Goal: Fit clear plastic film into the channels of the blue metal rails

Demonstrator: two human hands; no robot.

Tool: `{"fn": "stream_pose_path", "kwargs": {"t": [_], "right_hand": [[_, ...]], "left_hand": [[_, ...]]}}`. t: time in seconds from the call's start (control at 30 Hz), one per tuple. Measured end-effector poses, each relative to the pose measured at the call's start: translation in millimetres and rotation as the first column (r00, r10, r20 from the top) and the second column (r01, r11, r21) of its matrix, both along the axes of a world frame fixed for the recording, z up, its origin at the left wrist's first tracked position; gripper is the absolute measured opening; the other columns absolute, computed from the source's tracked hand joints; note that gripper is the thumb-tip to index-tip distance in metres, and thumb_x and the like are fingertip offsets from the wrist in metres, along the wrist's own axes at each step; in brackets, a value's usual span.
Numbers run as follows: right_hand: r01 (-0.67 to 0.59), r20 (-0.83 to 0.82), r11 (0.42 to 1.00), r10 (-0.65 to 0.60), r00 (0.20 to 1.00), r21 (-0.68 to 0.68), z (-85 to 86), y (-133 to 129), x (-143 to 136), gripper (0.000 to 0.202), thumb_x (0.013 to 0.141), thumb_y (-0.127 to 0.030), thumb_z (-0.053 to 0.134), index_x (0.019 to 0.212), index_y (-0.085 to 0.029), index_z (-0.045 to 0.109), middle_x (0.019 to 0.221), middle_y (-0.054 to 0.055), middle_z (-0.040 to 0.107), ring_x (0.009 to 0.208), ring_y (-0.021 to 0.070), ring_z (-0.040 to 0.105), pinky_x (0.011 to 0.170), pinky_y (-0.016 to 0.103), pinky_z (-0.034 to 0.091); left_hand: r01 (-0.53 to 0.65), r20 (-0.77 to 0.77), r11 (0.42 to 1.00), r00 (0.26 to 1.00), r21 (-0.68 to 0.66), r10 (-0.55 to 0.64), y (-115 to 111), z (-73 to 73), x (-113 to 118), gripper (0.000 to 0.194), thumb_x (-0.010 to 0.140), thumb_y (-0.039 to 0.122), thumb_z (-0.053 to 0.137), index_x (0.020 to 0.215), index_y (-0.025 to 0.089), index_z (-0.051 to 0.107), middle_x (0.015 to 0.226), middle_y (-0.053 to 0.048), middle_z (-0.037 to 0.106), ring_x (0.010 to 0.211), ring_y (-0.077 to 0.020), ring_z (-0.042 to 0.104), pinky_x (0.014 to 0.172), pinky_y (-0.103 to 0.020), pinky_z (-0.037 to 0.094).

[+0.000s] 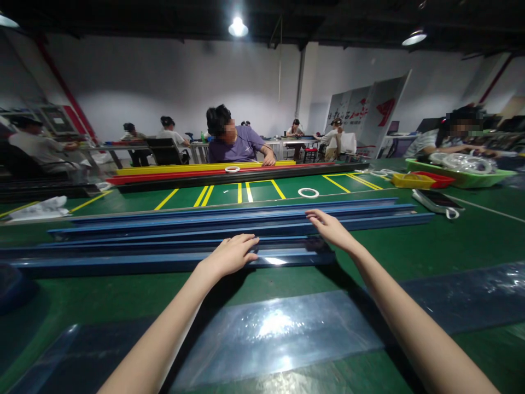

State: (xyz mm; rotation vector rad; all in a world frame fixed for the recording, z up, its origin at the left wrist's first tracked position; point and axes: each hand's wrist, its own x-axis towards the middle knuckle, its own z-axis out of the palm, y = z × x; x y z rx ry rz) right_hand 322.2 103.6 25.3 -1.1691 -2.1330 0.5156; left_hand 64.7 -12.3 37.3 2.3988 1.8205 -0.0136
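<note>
My left hand (pixel 230 255) lies over the nearest blue channel-shaped strip (pixel 159 261), its fingers stretched to the right and the thumb lower down at the strip's front side. Above the right end of that strip, my right hand (pixel 331 230) hovers with its fingers apart and pointing left. Nothing shows in either hand. A dark, blurred piece (pixel 315 244) sits at the strip's right end, below my right hand. Behind, several more long blue strips (pixel 369 222) lie roughly parallel. A clear plastic sheet (pixel 283 334) stretches beneath my forearms and shines under the lamp.
The green table (pixel 394 249) bears yellow tape lines, a white ring (pixel 308 192) and a phone-like device (pixel 437 203). Yellow, red and black strips (pixel 246 174) lie farther back, before a person in purple (pixel 241 143). At right stands a green tray (pixel 488 178) with clear coils.
</note>
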Motion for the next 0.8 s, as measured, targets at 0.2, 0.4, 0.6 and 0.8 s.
{"fn": "stream_pose_path", "kwargs": {"t": [0.2,0.4,0.6,0.8], "right_hand": [[0.020,-0.486,0.919,-0.226,0.844,-0.393,-49.8,27.8,40.3,0.022,0.074,-0.037,0.048,0.077,-0.016,0.056,0.064,0.004,0.059,0.054,0.0131,0.054,0.054,0.027,0.043],[-0.057,-0.547,0.900,-0.212,0.810,-0.433,-66.8,23.2,45.9,0.036,0.066,-0.052,0.053,0.060,-0.017,0.051,0.050,-0.001,0.049,0.043,0.0085,0.042,0.043,0.023,0.032],[-0.042,-0.451,0.895,-0.184,0.873,-0.444,-65.1,23.9,41.6,0.039,0.069,-0.054,0.044,0.054,-0.018,0.046,0.044,-0.002,0.045,0.041,0.0088,0.039,0.045,0.023,0.029],[-0.006,-0.346,0.908,-0.153,0.926,-0.418,-67.2,25.4,42.6,0.035,0.073,-0.046,0.033,0.054,-0.019,0.046,0.046,-0.002,0.046,0.046,0.0116,0.041,0.050,0.025,0.032]], "left_hand": [[-0.030,-0.016,0.979,0.999,0.202,0.034,-2.6,-7.5,17.8,0.040,0.088,0.037,0.033,0.119,0.015,0.048,0.129,-0.012,0.044,0.119,-0.0230,0.039,0.095,-0.038,0.031],[0.088,0.004,0.879,0.995,0.468,-0.101,-4.0,-29.3,48.3,0.038,0.088,0.040,0.032,0.116,0.020,0.048,0.122,-0.007,0.050,0.112,-0.0202,0.043,0.091,-0.036,0.034],[0.130,-0.008,0.765,0.987,0.630,-0.161,-8.1,-55.9,69.7,0.036,0.088,0.033,0.035,0.118,0.017,0.047,0.119,-0.010,0.052,0.112,-0.0221,0.043,0.090,-0.037,0.034],[0.091,0.032,0.735,0.988,0.672,-0.152,-8.9,-61.0,71.1,0.036,0.087,0.027,0.036,0.118,0.014,0.048,0.112,-0.011,0.056,0.107,-0.0206,0.048,0.088,-0.036,0.037]]}}
